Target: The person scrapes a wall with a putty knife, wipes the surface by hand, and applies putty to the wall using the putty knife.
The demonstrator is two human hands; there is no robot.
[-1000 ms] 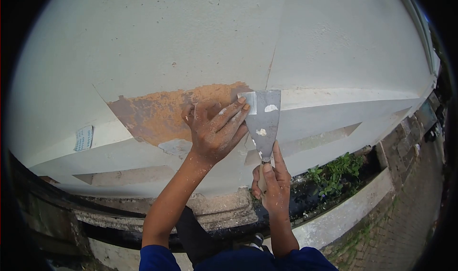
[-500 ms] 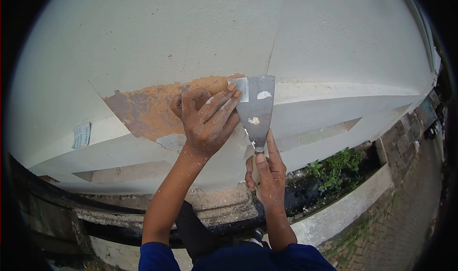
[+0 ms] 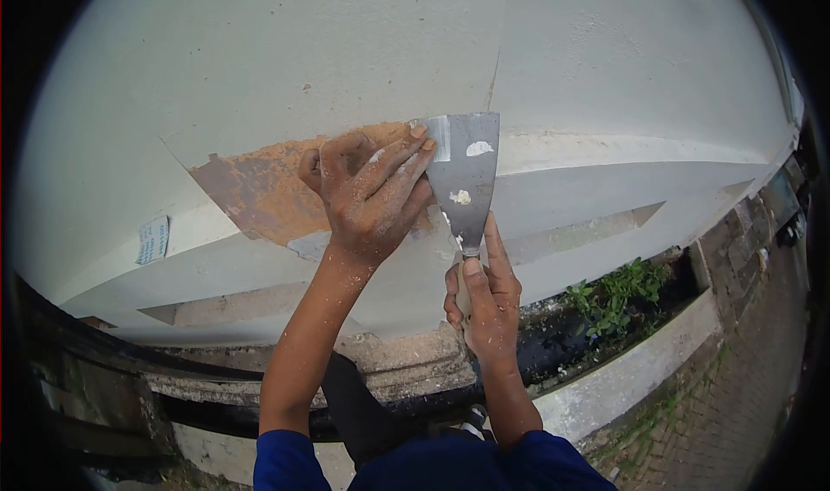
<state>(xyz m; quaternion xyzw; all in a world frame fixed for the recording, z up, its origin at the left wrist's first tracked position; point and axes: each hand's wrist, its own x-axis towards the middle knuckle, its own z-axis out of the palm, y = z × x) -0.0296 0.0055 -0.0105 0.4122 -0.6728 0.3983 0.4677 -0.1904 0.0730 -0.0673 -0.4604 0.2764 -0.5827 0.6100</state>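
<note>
A wide putty knife (image 3: 464, 175) lies against the pale wall (image 3: 328, 50), its grey blade pointing up and spotted with white. My right hand (image 3: 493, 305) is closed round its handle, with the index finger stretched along the lower blade. My left hand (image 3: 367, 201) rests two outstretched fingertips on the blade's upper left corner; its other visible fingers are bent and the thumb is hidden. Behind that hand is a patch of bared orange-brown wall (image 3: 259, 188) where the paint is off. White flecks dust both hands and forearms.
A small paper label (image 3: 153, 239) sticks to the wall on the left. A ledge (image 3: 605, 156) crosses the wall at the right. Below runs a dark drain (image 3: 553, 348) with green plants (image 3: 616, 301), bordered by a concrete kerb (image 3: 622, 366). Paving (image 3: 743, 404) lies at lower right.
The putty knife has slid up the wall, its blade edge now higher. Both hands have moved up with it, keeping the same contact. The view has shifted slightly.
</note>
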